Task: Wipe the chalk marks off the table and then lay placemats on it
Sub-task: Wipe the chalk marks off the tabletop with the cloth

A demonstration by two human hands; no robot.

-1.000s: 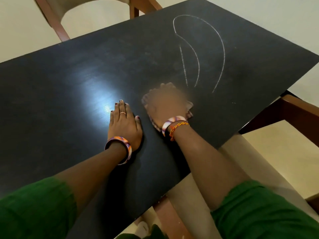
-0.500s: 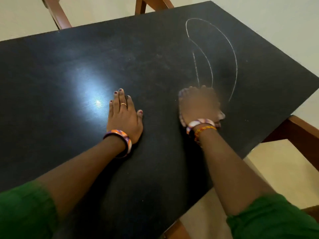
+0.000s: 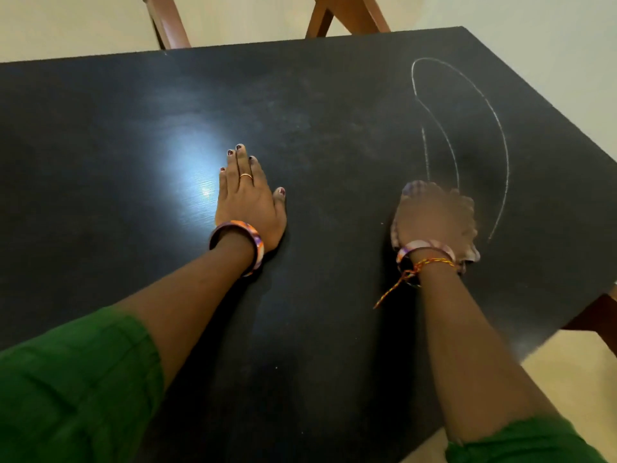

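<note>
Wiping with a cloth (image 3: 470, 253) under your right hand (image 3: 434, 218), blurred so the finger state cannot be told, you sit at the near end of the chalk marks (image 3: 500, 135) on the black table (image 3: 334, 111). Your left hand (image 3: 248, 202) rests flat, fingers together. Light pressure likely smears chalk. No containers or placemats appear.

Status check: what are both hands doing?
Left hand flat on table. Right hand blurred, pressing cloth below chalk marks. No placemats visible.
</note>
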